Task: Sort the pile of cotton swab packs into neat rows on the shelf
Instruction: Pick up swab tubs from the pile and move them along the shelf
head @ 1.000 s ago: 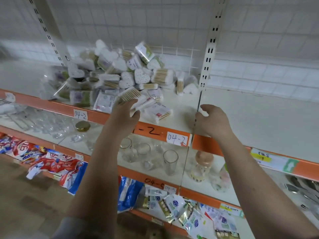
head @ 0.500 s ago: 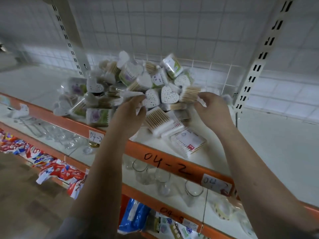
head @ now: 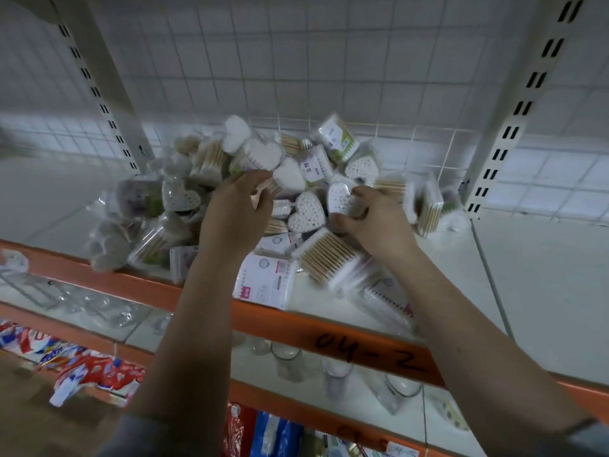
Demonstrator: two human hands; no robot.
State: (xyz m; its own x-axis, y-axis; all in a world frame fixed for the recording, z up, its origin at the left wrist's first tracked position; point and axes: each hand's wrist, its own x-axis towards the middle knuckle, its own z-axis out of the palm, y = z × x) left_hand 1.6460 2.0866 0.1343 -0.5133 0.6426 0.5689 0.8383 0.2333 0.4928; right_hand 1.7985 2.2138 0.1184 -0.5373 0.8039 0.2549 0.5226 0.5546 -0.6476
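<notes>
We see both forearms reaching up from the lower edge into the pile of cotton swab packs, which sits heaped on the white shelf against the tiled back wall, between two slotted uprights. L. hand: back of hand toward us, fingers curled down into the heap near a heart-shaped pack; motion blur hides what, if anything, they pinch, so we cannot tell. R. hand: thumb and fingers curled round a second heart-shaped pack, gripping it at the pile's centre-right. A third heart pack lies between the two hands. Near the shelf's front edge, approx. under the wrists: a flat white sachet w/ pink print and a clear rectangular pack of wooden-stick swabs, lying tilted. Packs hold swabs w/ white tips; several more wooden-stick packs stand on end at the right of the heap. Orange front rail bears hand-written "04-2". Lower shelf: glass tumblers standing upright; below, red-and-blue printed bags, partly blurred.
</notes>
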